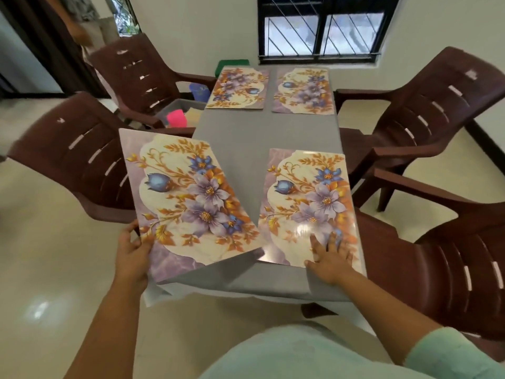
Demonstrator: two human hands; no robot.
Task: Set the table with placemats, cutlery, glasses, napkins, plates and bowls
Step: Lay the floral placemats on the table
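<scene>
Left hand (134, 253) grips near-left flower placemat (185, 203) at its near left edge, thumb on top, other fingers hidden under it. Mat tilted, sticks out past left side of desk (246, 132), away from fingers toward window.

Right hand (332, 259) flat, fingers (317, 242) straight and spread, pressing near end of near-right placemat (311, 206). That mat lies flat on desk, stretching away from fingertips.

Two more placemats, far-left placemat (237, 87) and far-right placemat (303, 90), lie flat at far end, well apart from both hands.
</scene>
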